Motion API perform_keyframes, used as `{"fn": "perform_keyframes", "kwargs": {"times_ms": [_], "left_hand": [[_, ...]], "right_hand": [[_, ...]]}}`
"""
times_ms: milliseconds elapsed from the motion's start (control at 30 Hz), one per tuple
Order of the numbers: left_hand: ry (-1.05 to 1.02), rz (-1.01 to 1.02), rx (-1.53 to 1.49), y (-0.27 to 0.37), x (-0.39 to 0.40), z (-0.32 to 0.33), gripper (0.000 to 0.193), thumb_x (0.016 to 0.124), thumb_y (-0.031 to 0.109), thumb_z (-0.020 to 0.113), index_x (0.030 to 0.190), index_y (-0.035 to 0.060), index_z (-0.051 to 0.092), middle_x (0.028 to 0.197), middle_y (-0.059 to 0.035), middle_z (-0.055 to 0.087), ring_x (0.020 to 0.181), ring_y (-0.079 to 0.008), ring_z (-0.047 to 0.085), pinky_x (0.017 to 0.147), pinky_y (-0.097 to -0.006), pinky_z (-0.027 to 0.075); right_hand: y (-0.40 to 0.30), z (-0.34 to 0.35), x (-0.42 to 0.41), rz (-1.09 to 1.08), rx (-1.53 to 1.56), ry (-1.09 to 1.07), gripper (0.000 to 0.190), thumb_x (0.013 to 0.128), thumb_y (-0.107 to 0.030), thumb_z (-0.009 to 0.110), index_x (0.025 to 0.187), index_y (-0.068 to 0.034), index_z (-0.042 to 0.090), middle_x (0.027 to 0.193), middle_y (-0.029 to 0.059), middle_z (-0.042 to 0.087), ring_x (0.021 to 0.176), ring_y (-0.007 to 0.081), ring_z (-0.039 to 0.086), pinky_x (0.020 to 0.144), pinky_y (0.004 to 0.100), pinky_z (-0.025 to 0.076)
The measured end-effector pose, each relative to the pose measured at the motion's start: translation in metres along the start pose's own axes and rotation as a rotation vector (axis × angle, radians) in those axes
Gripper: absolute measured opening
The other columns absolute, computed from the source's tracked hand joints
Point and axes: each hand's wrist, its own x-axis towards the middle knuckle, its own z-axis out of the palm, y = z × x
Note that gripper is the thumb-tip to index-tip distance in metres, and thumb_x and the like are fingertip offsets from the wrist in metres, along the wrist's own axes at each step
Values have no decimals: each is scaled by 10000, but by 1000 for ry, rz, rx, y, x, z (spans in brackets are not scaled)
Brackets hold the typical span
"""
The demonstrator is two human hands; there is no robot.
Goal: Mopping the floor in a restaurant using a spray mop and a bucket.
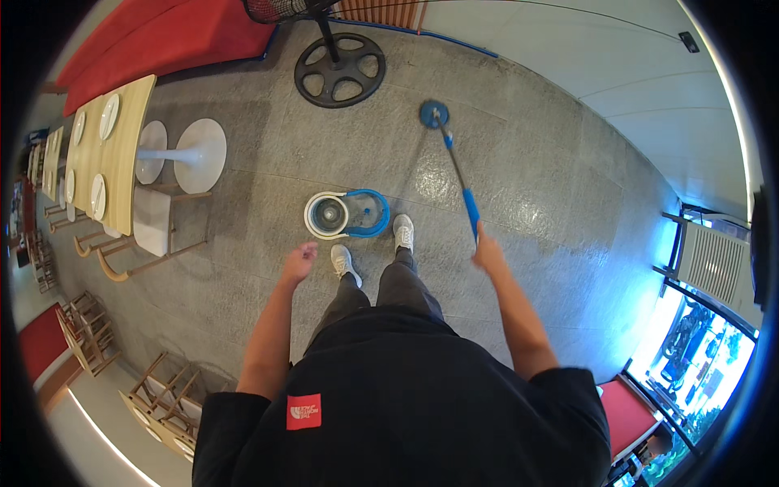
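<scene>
My right hand [489, 251] is closed round the blue grip of a spin mop [457, 164], whose pole slants away from me. Its round blue head [434, 114] rests on the grey floor beyond the bucket. Held out at left, with nothing in it, is my left hand [300, 263]; its fingers look partly curled. Just past my shoes stands a blue and white spin-mop bucket [369, 230], with a round wringer basket [329, 214] in its left half. The bucket touches neither hand.
A black fan's round base [339, 70] stands beyond the bucket. At left are a wooden table [125, 158] with white plates, a white pedestal base [201, 155], chairs and a red sofa [213, 30]. A pale wall [645, 97] bounds the right side; more chairs [164, 380] stand lower left.
</scene>
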Motion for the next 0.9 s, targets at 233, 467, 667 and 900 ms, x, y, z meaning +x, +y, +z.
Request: {"fn": "perform_keyframes", "kwargs": {"times_ms": [233, 467, 667, 900], "left_hand": [[-129, -98, 227, -43, -65, 6, 273, 754, 157, 504, 1006, 61, 547, 889, -156, 594, 841, -256, 573, 731, -335, 441], [-242, -331, 168, -142, -88, -32, 312, 716, 167, 518, 1014, 84, 556, 886, -157, 594, 846, -273, 568, 733, -344, 440], [-202, -249, 227, -173, -61, -81, 316, 703, 165, 516, 1004, 82, 564, 870, -152, 598, 826, -270, 573, 720, -341, 441], [-27, -139, 33, -150, -30, -97, 288, 728, 141, 508, 1004, 72, 556, 833, -142, 601, 763, -242, 579, 699, -309, 439]], "right_hand": [[-58, -53, 105, -33, 48, 96, 797, 642, -53, 532, 1307, -74, 94, 831, 249, 569, 786, 359, 570, 671, 427, 466], [-62, 80, -95, 40, 2, -67, 908, 637, -58, 558, 1322, -184, -24, 831, 241, 559, 758, 373, 568, 662, 445, 456], [-63, 156, -273, 155, 303, -124, 859, 595, -15, 563, 1317, -185, 130, 846, 221, 579, 773, 347, 575, 674, 419, 463], [-110, 128, -190, 120, 541, -148, 844, 577, 6, 520, 1316, -158, 146, 810, 249, 572, 769, 359, 576, 685, 424, 459]]}}
